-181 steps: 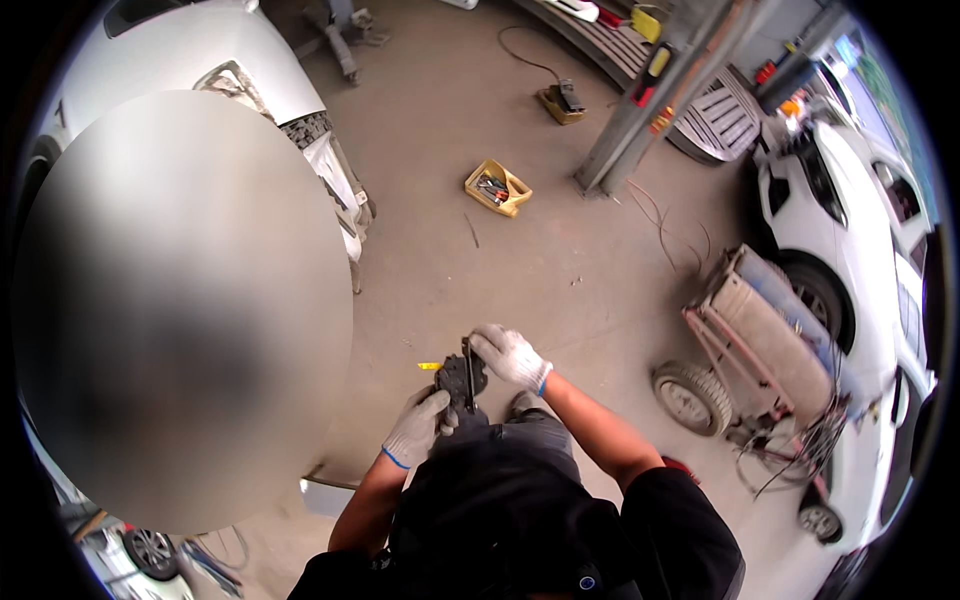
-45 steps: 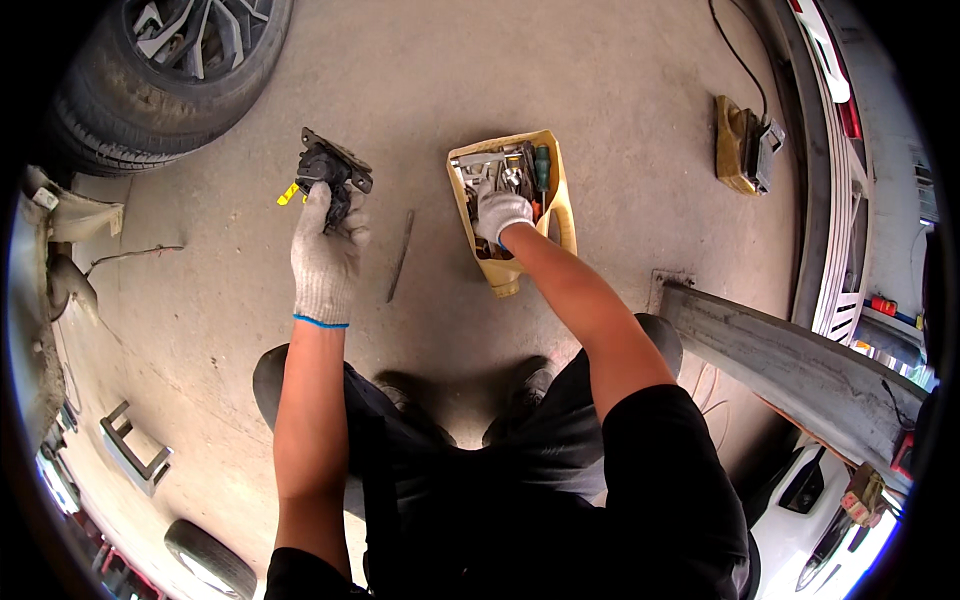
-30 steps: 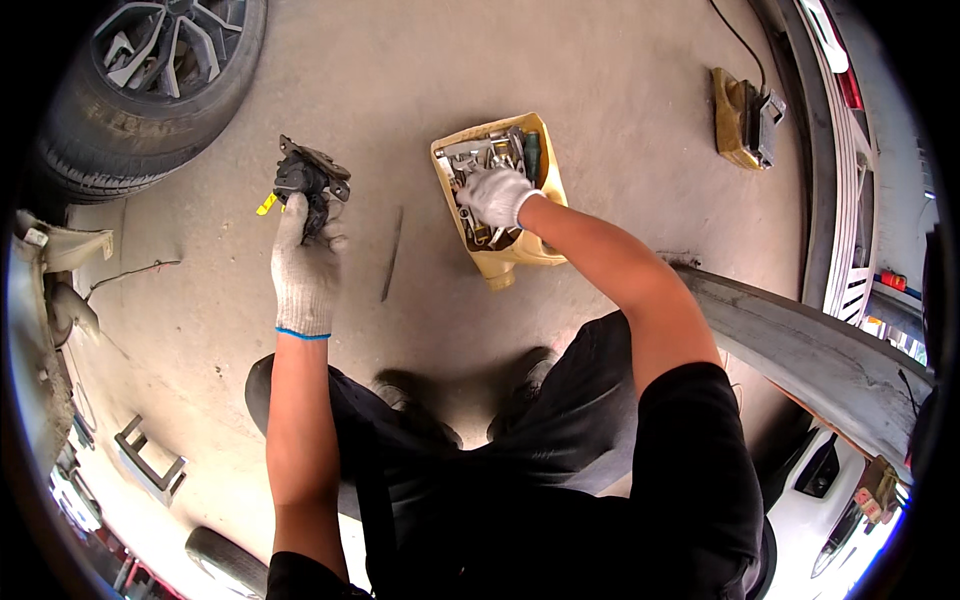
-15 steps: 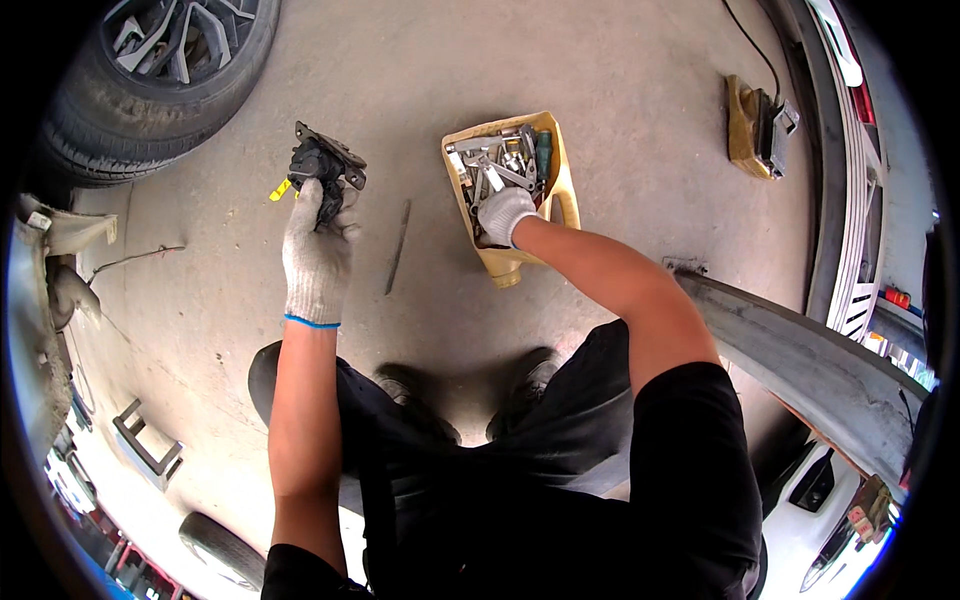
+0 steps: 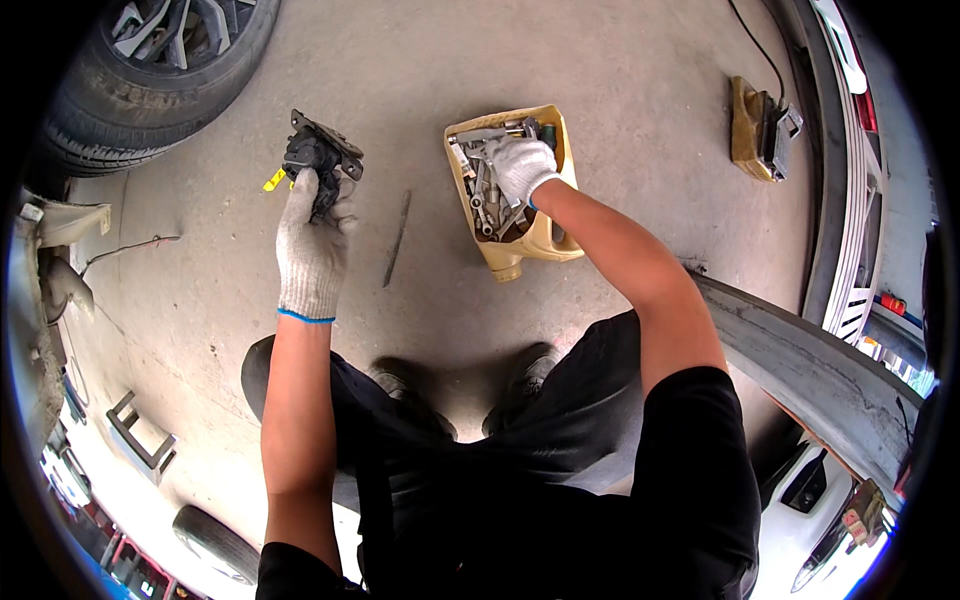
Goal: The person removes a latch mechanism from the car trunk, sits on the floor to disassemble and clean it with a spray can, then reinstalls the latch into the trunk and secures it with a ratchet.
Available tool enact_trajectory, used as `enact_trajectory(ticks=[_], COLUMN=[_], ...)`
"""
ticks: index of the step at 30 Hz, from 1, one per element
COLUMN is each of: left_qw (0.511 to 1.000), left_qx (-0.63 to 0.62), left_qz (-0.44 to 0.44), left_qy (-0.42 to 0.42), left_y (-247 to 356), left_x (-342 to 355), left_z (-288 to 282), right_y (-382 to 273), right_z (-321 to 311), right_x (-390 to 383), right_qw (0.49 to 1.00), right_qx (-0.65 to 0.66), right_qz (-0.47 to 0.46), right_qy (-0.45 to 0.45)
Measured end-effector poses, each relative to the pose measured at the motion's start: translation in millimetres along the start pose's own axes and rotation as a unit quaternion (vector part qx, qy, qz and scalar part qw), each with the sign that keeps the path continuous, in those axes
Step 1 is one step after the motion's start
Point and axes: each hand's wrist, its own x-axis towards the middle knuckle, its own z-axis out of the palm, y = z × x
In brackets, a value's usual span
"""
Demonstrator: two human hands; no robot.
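My left hand (image 5: 311, 240), in a white knit glove with a blue cuff edge, is closed around a black mechanical part (image 5: 318, 155). That part has a dark metal bracket with holes, and a yellow tag (image 5: 275, 180) sticks out at its left. My right hand (image 5: 522, 168), also gloved, is over a cut-open tan plastic jug (image 5: 573, 205) full of metal tools. Its fingers are curled down among wrenches and sockets (image 5: 487, 215); whatever they grip is hidden. A green-handled tool (image 5: 548, 135) shows behind the hand.
A thin metal strip (image 5: 397, 240) lies on the concrete floor between my hands. At the far left is a wheel with its tire (image 5: 165, 95). A tan box-like item with a cable (image 5: 760, 130) sits at the far right. A grey metal beam (image 5: 800, 350) runs along my right side.
My right hand has moved from the near part of the jug toward its far part, uncovering sockets and wrenches. The left hand still holds the black part, shifted slightly.
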Motion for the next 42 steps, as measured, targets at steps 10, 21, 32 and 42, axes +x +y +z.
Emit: enact_trajectory(ticks=[10,21,32,42], left_qw=[0.999,0.998,0.997,0.996], left_qx=[0.038,0.056,0.076,0.086], left_qz=[-0.001,-0.004,0.005,0.007], left_qy=[0.022,0.01,0.019,0.014], left_y=[1,1,3,2], left_x=[-4,-9,-15,-13], left_z=[12,16,16,21], right_y=[-8,1,-7,13], right_z=[4,17,3,-3], right_x=[-13,20,36,16], right_qw=[0.969,0.991,0.988,0.929], right_qx=[-0.044,0.081,0.056,0.054], right_qz=[-0.164,-0.087,-0.081,-0.139], right_qy=[-0.178,-0.059,-0.115,-0.339])
